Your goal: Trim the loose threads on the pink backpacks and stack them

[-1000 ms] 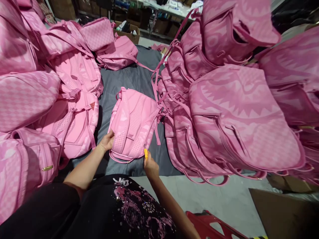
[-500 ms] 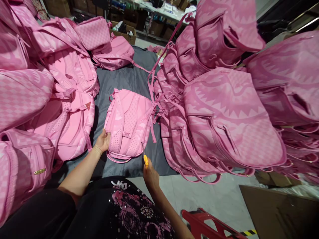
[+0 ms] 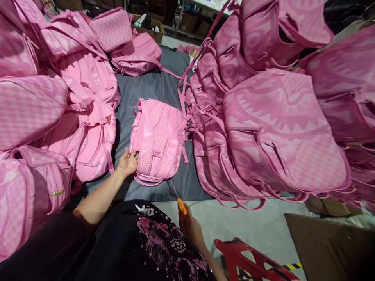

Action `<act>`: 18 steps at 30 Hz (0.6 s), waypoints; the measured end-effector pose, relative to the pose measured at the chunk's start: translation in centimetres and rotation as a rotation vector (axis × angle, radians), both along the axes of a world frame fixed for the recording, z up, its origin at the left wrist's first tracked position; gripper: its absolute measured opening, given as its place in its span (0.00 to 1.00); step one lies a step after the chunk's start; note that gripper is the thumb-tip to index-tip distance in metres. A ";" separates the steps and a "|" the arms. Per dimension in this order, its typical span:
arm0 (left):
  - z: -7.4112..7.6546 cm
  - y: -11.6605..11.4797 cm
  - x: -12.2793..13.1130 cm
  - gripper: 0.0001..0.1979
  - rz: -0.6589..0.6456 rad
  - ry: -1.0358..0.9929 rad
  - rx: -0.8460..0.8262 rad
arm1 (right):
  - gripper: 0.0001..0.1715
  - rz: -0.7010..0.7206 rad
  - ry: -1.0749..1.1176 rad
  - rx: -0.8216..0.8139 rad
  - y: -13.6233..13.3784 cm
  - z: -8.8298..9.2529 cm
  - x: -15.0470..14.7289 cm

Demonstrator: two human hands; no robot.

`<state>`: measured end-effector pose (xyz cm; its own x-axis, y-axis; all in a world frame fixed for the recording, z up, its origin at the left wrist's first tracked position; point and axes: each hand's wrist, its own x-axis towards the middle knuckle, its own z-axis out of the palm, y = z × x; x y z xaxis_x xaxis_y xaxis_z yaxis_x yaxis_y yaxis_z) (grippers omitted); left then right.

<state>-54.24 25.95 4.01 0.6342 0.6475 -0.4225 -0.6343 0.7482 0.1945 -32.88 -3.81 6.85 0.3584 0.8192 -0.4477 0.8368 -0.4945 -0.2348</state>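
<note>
A pink backpack (image 3: pixel 159 138) lies back-side up on a dark grey mat (image 3: pixel 152 88), straps showing. My left hand (image 3: pixel 127 163) rests on its lower left corner, fingers curled on the edge. Nearer my body, my right hand (image 3: pixel 189 224) is closed round a small tool with an orange handle (image 3: pixel 182 206) and a thin blade pointing toward the backpack. The tool is clear of the backpack, a short way below its bottom edge.
Piles of pink backpacks flank the mat: a stack at the left (image 3: pixel 43 109) and a taller leaning stack at the right (image 3: pixel 278 125). A red frame (image 3: pixel 249 261) and brown cardboard (image 3: pixel 331 246) lie on the concrete floor at lower right. Cardboard boxes (image 3: pixel 148 31) stand at the back.
My right hand has pulled back from the backpack's bottom edge toward my body, taking the orange tool with it. My left hand stays on the backpack's corner.
</note>
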 end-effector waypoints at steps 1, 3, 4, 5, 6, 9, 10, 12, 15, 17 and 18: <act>0.0 -0.1 0.1 0.25 0.000 0.003 -0.007 | 0.28 0.024 0.055 -0.041 -0.4 0.4 -0.4; 0.3 -0.1 0.3 0.22 0.005 0.014 -0.003 | 0.27 0.092 0.109 -0.128 0.5 1.2 -1.5; 0.5 -0.2 0.4 0.20 0.007 0.027 0.007 | 0.27 0.126 0.109 -0.167 1.5 1.6 -2.2; 0.7 -0.2 0.3 0.19 0.002 0.051 0.019 | 0.27 0.153 0.091 -0.202 2.7 2.0 -2.7; 1.0 -0.3 0.2 0.17 -0.016 0.100 0.029 | 0.26 0.168 0.062 -0.237 4.0 2.3 -3.2; 1.9 -1.1 -0.2 0.13 -0.004 0.517 0.107 | 0.22 0.148 -0.017 -0.327 6.8 2.6 -4.1; 2.2 -1.6 -0.2 0.17 0.034 0.707 0.208 | 0.21 0.131 -0.022 -0.335 7.3 2.6 -4.3; 2.4 -3.0 0.2 0.27 0.066 1.012 0.597 | 0.20 0.112 0.029 -0.312 7.6 2.3 -4.5; 1.5 -5.5 2.1 0.36 -0.248 1.133 1.392 | 0.19 0.102 0.157 -0.229 7.1 1.7 -4.6; -0.1 -6.5 3.9 0.40 -0.480 1.232 1.758 | 0.20 0.042 0.158 -0.174 6.3 0.9 -4.3; -1.1 -6.5 4.9 0.41 -0.522 1.328 1.867 | 0.21 -0.007 0.136 -0.137 6.0 0.3 -4.1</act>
